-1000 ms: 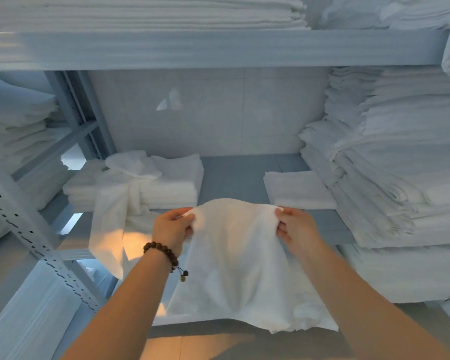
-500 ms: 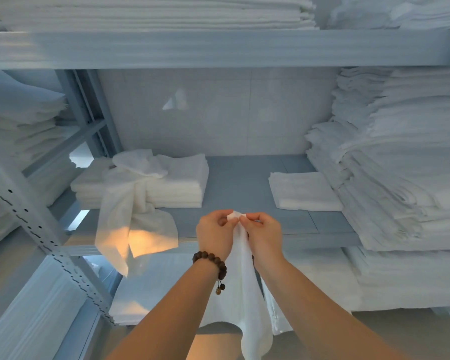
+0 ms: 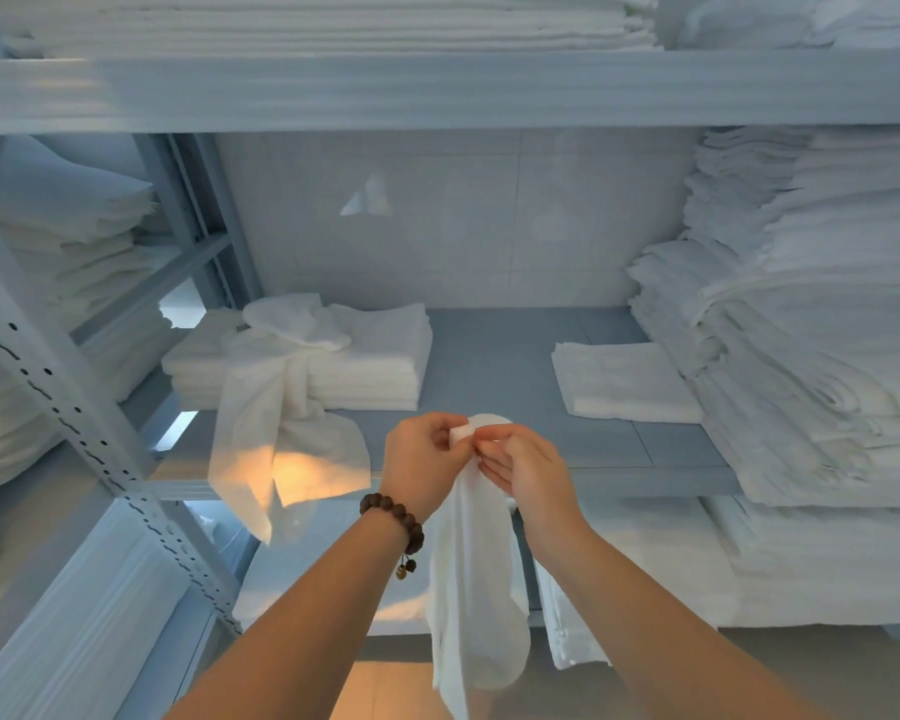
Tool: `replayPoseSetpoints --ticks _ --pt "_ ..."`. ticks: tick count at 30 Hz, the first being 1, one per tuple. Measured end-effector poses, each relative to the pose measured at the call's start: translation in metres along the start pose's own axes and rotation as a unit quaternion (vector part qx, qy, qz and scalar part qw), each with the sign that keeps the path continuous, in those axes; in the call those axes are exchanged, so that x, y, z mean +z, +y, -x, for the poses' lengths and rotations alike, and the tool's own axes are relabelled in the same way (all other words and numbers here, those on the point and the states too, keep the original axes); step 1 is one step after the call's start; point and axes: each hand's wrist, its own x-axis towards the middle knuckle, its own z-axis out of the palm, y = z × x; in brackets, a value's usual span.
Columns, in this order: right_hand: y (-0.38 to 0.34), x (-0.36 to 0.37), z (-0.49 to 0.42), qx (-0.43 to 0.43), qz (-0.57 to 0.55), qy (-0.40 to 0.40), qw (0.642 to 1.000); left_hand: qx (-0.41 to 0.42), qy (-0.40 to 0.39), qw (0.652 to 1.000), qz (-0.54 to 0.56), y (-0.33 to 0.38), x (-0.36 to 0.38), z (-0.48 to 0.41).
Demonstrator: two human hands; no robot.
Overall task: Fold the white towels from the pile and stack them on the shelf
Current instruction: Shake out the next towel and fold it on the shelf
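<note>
Just in front of the middle shelf's (image 3: 489, 366) front edge, the white towel (image 3: 476, 589) hangs doubled in a narrow strip from the person's two hands, which are held close together. A second ago it was stretched wide between them. Since then the hands have come together and the top corners have met, so the first fold, in half, looks made. It likely still needs another fold before it can be stacked.

The left hand (image 3: 422, 459), with a bead bracelet (image 3: 393, 517) on its wrist, has its fingers (image 3: 455, 433) curled and pinching the joined corners. The right hand (image 3: 526, 475) pinches the same top edge between thumb and forefinger, while its other fingers lie looser against the cloth.

On the shelf behind, a folded towel (image 3: 622, 381) lies flat to the right, apart from a low stack (image 3: 370, 361) on the left. A loose towel (image 3: 281, 433) is heaped on that stack and trails over the shelf's front edge. Tall stacks (image 3: 811, 356) fill the right end of the shelf. The upper shelf (image 3: 437, 90) carries more folded linen, and further white cloth (image 3: 645, 579) lies on the level below.
</note>
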Motion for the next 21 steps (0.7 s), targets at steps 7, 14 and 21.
replayPoseSetpoints --ticks 7,14,21 --pt "0.007 -0.053 -0.030 -0.157 0.365 0.012 0.917 0.074 -0.044 0.992 -0.088 0.008 -0.034 -0.016" --pt "0.032 -0.094 -0.056 -0.059 0.621 -0.124 0.772 0.103 -0.071 0.989 -0.078 0.021 -0.066 -0.026" --pt "0.006 -0.105 -0.066 -0.155 0.553 -0.081 0.815 0.140 -0.045 0.974 -0.170 0.012 -0.111 -0.037"
